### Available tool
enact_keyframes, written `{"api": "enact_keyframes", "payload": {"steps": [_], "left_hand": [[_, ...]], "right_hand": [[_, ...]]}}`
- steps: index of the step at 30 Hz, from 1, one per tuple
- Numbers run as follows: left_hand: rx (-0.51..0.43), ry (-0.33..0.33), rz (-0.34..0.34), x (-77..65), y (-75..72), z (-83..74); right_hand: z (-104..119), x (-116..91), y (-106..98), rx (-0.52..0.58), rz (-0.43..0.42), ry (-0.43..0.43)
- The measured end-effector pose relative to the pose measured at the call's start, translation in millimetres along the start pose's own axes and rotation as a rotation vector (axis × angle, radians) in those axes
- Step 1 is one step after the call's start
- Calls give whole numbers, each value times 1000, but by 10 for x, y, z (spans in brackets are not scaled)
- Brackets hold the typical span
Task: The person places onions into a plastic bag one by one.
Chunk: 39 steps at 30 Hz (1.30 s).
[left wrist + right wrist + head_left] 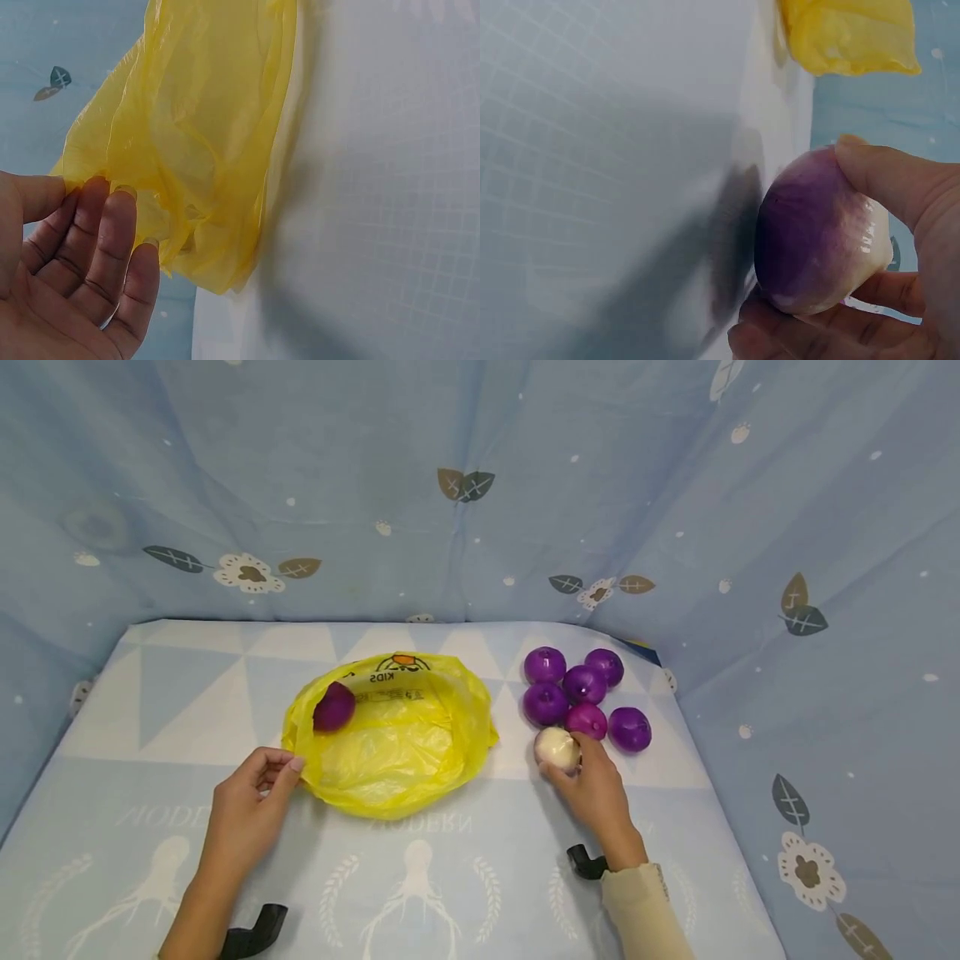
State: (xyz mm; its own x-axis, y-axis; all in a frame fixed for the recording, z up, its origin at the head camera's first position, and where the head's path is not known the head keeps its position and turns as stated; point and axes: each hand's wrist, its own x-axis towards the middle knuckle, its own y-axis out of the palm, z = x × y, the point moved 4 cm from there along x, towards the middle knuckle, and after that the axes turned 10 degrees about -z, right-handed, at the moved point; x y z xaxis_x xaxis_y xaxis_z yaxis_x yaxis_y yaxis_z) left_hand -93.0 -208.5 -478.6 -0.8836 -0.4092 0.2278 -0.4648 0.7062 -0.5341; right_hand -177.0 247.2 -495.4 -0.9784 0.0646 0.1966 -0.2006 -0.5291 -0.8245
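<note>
Left hand [247, 806] pinches the rim of a yellow bag [397, 768], apparently to hold its mouth wide, one purple bulb [334, 707] inside. Rightward, the right hand [603, 797] grips a white-and-purple bulb [557, 748], thumb and fingers opposed, seemingly for steadiness, beside six purple bulbs [585, 684].

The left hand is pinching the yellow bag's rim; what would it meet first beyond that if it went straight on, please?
The left hand would probably meet the purple onion inside the yellow bag it pinches, though depth is unclear.
</note>
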Motion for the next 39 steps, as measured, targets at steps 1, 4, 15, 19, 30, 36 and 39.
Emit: {"api": "enact_keyframes", "payload": {"steps": [1,4,15,19,30,36,39], "left_hand": [[-2,2,-5,-1,1,-2],[-4,1,-12,-2,-3,-4],[-11,18,12,16,-29,-22],[-10,14,13,12,-10,-32],[9,17,9,38,-70,-22],[-2,24,7,30,-51,-33],[-4,23,4,24,-44,-32]], "right_hand": [[2,15,-19,5,-4,-10],[24,44,-80,18,-16,-35],[315,39,-288,64,-48,-155],[465,64,-362,96,-52,-207],[839,124,-425,124,0,-279],[1127,185,-457,98,21,-411],[1298,234,-458,67,56,-483]]}}
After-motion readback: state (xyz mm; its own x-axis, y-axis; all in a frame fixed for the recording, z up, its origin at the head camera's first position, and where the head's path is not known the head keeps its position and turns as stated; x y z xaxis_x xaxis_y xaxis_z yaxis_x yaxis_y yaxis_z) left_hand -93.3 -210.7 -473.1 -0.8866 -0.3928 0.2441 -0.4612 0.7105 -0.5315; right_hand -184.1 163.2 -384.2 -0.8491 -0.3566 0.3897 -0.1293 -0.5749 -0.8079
